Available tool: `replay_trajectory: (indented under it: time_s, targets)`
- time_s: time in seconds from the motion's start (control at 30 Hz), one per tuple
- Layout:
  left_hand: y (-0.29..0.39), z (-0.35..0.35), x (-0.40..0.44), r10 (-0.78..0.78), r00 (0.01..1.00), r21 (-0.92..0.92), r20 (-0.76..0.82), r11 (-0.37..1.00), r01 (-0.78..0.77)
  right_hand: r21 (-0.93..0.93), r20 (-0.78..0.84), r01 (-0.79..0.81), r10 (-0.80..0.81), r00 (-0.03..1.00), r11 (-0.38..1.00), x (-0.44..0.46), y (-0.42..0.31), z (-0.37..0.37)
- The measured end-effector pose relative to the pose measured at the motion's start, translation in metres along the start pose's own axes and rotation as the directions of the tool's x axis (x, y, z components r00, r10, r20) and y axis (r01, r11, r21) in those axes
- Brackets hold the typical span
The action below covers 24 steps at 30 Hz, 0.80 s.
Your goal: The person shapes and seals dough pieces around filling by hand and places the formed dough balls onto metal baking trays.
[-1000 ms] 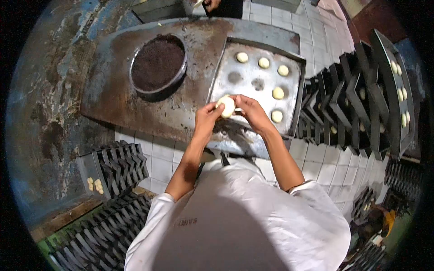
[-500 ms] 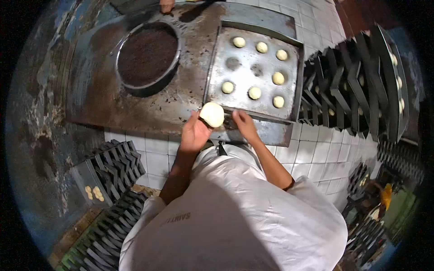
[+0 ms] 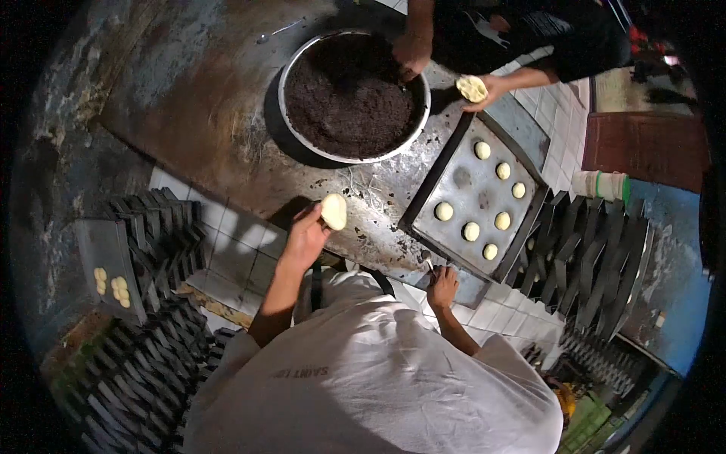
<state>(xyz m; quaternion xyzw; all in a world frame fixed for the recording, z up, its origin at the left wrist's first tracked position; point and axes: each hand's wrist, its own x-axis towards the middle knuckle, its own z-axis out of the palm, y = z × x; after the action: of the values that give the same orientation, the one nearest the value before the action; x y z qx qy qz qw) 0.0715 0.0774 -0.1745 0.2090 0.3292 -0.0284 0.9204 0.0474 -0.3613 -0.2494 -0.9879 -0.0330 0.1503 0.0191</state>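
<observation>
A flattened piece of pale dough (image 3: 333, 212) is pinched at its left edge by my left hand (image 3: 304, 236), above the near edge of the worktable. My right hand (image 3: 443, 287) is closed around the handle of a small spoon (image 3: 427, 260) at the table's front edge, near the tray's corner. Beside it lies a metal baking tray (image 3: 446, 240) with several round dough balls (image 3: 470, 231) set apart on it. Straight ahead stands a wide metal bowl (image 3: 354, 160) filled with a dark, crumbly filling (image 3: 344, 106).
Across the table a co-worker's hand (image 3: 412, 54) reaches into the bowl, while that person's other hand (image 3: 495, 89) holds opened dough (image 3: 473, 88). Stacked dark trays stand at right (image 3: 582, 257) and left (image 3: 162, 242). A second spoon (image 3: 280, 32) lies behind the bowl.
My view has turned, so bowl and tray appear farther right, and a co-worker is visible. My right hand has moved away from the dough and now grips a spoon; my left still holds the dough.
</observation>
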Motion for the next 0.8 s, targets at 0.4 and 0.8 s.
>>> replay_trajectory:
  time_s: [0.4,0.8]
  targets:
    - [0.059,-0.012,0.019,0.049,0.996,-0.056,0.073,0.997,-0.045,-0.083,0.000,0.643,-0.646,0.764,0.761,0.175,-0.205,-0.226]
    - [0.052,0.001,-0.014,0.227,0.972,-0.124,-0.065,0.964,-0.233,-0.015,0.229,0.893,-0.868,0.441,0.450,0.343,-0.264,-0.168]
